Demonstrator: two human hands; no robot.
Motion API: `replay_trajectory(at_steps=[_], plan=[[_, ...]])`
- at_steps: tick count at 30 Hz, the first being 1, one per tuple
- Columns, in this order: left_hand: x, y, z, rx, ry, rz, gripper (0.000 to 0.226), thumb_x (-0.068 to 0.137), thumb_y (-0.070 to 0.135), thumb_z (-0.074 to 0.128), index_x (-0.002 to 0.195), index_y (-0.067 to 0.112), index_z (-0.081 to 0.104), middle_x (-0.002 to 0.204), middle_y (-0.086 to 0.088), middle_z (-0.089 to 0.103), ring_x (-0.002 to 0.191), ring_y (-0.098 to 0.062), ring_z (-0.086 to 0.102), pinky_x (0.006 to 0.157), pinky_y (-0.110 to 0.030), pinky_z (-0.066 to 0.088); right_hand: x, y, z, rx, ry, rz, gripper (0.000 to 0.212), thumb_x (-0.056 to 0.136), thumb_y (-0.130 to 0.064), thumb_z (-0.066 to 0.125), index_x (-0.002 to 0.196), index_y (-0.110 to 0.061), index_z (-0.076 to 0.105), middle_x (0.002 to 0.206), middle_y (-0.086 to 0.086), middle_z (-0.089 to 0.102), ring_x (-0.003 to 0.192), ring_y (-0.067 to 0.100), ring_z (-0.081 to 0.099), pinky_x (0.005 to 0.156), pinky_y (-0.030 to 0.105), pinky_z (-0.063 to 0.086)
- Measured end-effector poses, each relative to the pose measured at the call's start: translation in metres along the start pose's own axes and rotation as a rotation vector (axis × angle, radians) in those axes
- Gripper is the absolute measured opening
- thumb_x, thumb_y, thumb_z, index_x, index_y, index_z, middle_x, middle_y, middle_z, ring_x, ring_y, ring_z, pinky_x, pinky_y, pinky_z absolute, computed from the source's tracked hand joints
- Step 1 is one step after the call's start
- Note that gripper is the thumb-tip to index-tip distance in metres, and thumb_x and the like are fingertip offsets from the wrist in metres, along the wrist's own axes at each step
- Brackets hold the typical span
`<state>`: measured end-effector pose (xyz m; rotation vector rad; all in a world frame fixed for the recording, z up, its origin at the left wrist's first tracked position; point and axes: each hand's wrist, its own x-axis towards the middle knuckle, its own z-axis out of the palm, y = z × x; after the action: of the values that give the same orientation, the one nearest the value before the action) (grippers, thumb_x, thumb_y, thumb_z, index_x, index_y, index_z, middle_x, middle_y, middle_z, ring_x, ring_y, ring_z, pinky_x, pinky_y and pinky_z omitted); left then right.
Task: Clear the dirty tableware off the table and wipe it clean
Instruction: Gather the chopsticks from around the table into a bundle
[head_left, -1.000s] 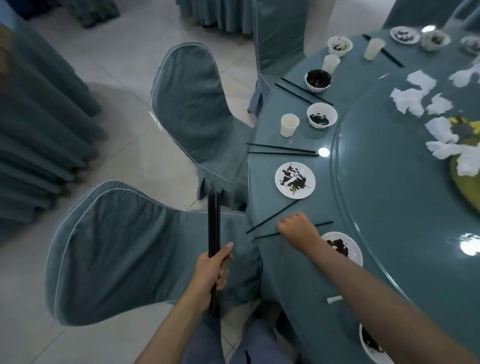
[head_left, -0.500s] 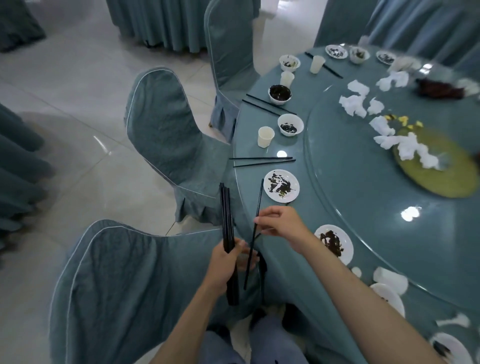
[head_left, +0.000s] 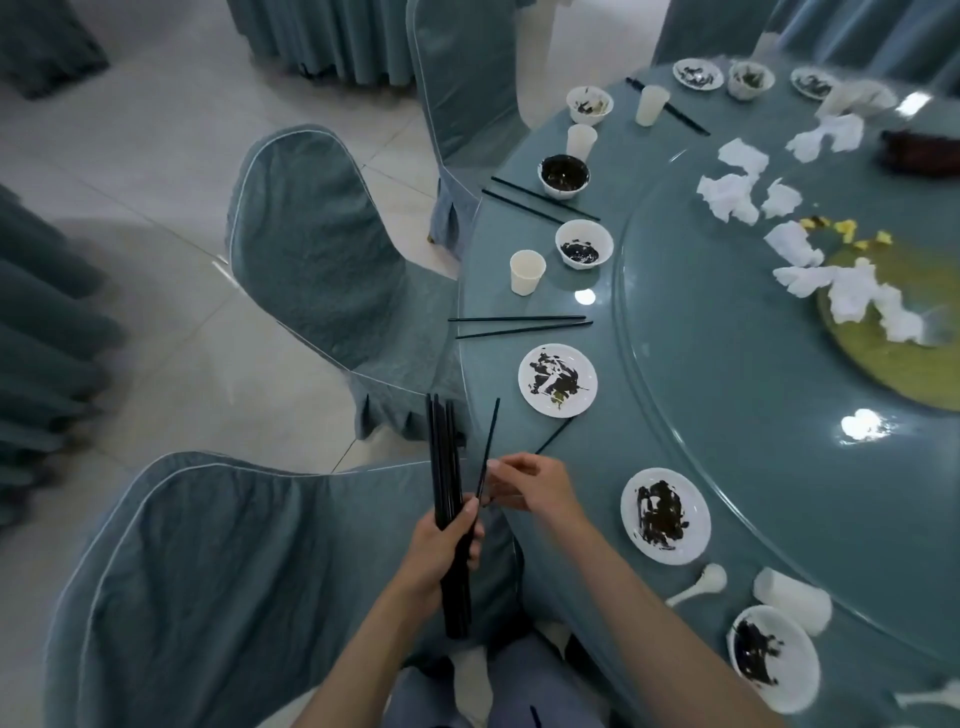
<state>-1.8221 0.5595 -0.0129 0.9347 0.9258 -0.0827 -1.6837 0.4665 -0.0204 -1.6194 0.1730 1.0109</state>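
- Right hand (head_left: 530, 480): thumb and fingertips pinched a single chopstick (head_left: 489, 441) near its lower end. The shaft leaned up and away, just off the edge of the table (head_left: 608, 447).
- Left hand (head_left: 441, 548): fingers were curled round a bundle of chopsticks (head_left: 442, 467) with the thumb laid along it. It was held upright over the near chair (head_left: 234, 571). The pinched stick's foot sat right at that thumb.
- A second stick (head_left: 557, 432) showed beyond the right knuckles — gripped or lying on the table, could not tell.
- Judged step: feeding the loose stick into the bundle.
- Risk: a pinch that low gives little control, so the stick could pivot out and drop onto the chair cover or the floor.
- Risk: easing the left fingers to admit it could let the bundle fan out or slide through.
- Risk: soiled tips could mark the fabric.
- Chopsticks lying on the table: a near pair (head_left: 519, 325), a farther pair (head_left: 540, 202) and a dark stick or two by the far cup (head_left: 652, 105). The bundle was too merged to count.
- Smeared plates: five — three along the near edge, starting at the closest plate (head_left: 557, 380), and two far off.
- Bowls: four, counting the one beside the nearest cup (head_left: 527, 272).
- Paper cups upright: three. A white shape lay tipped by the one white spoon (head_left: 698, 584), possibly a fourth.
- Crumpled napkins (head_left: 727, 195) on the turntable (head_left: 727, 415): too tangled to count.
- Covered chairs in view: three.
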Motion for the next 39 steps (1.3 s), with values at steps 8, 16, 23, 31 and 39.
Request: replay_trajectory(at_steps=[8,16,23,31,39], plan=[[0.001,0.007,-0.001,-0.013,0.105,0.033,0.036,0.102,0.037,0.059,0.080,0.011,0.050,0.062,-0.001,0.040,0.047,-0.013,0.031,0.042,-0.023,0.028,0.068,0.028,-0.059,-0.409,0.360,0.112,0.034,0.090,-0.036,0.073,0.068,-0.011,0.072,0.057,-0.001,0.072,0.051,0.019,0.071,0.066,0.042,0.065],[-0.001,0.011,-0.005,0.047,0.198,-0.008,0.052,0.097,0.052,0.062,0.066,0.016,0.041,0.054,-0.004,0.031,0.044,-0.016,0.028,0.041,-0.026,0.029,0.084,0.022,-0.050,-0.439,0.473,0.209,0.031,0.083,-0.035,0.075,0.061,-0.013,0.072,0.049,-0.005,0.067,0.049,0.014,0.070,0.071,0.035,0.063],[0.000,0.012,-0.015,0.060,0.156,-0.039,0.048,0.098,0.046,0.063,0.069,0.015,0.041,0.055,-0.002,0.033,0.043,-0.015,0.030,0.040,-0.026,0.030,0.073,0.018,-0.044,-0.328,0.510,0.259,0.019,0.078,-0.020,0.074,0.071,-0.003,0.074,0.053,0.002,0.070,0.042,0.014,0.068,0.052,0.026,0.054],[-0.006,0.020,-0.040,0.072,0.028,-0.100,0.046,0.098,0.040,0.068,0.068,0.020,0.040,0.056,-0.001,0.029,0.040,-0.013,0.026,0.038,-0.024,0.022,0.025,0.036,-0.028,-0.032,0.535,0.240,0.021,0.082,-0.013,0.075,0.078,0.007,0.075,0.064,0.013,0.073,0.046,0.021,0.066,0.049,0.030,0.057],[-0.024,0.010,-0.053,0.269,-0.070,-0.005,0.027,0.106,0.018,0.054,0.084,0.011,0.041,0.054,-0.005,0.041,0.041,-0.020,0.039,0.040,-0.029,0.038,-0.077,0.040,0.014,0.107,0.388,0.124,0.009,0.091,-0.014,0.074,0.086,-0.007,0.073,0.076,0.008,0.076,0.066,0.013,0.072,0.055,0.028,0.056]])
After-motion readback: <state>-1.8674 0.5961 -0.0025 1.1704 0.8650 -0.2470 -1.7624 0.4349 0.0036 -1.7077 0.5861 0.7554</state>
